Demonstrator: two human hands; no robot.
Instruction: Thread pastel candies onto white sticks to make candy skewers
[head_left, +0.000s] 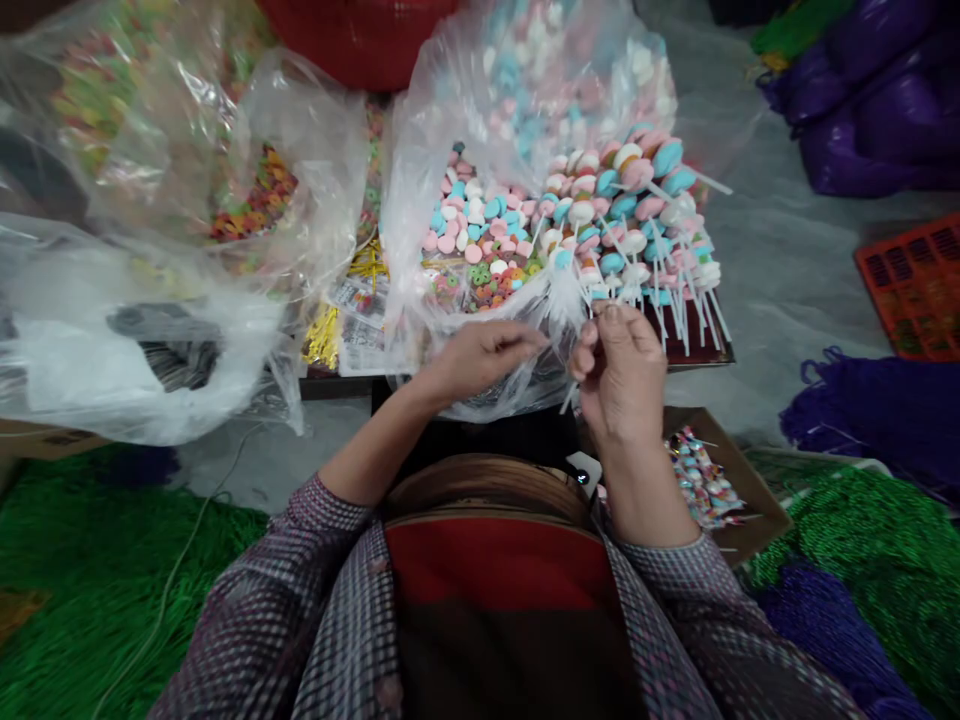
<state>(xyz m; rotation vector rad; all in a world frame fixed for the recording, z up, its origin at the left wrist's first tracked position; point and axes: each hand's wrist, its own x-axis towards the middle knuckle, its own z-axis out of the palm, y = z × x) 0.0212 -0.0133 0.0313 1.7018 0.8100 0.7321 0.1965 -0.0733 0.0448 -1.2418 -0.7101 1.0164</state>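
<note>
My right hand (pixel 622 370) is closed, thumb against fingers, around a white stick (pixel 568 397) whose lower end sticks out beneath the fingers. The upper part of that stick is hidden by the hand. To its left, my left hand (pixel 487 355) has thumb and fingertips pressed together; whatever they pinch is too small to make out. Both hands are over the near edge of a clear plastic bag (pixel 420 310). Pink, blue and white round candies (pixel 480 210) lie in it, with small coloured rings (pixel 499 285) nearer me. Just beyond my right hand are piled candy skewers (pixel 637 220) on white sticks.
Yellow twist ties (pixel 322 335) lie left of the bag. Another plastic bag (pixel 300 120) holds orange and green rings. A cardboard box (pixel 761 515) with wrapped candies stands low at right, near green strands (pixel 862 530). An orange crate (pixel 915 285) is farther right.
</note>
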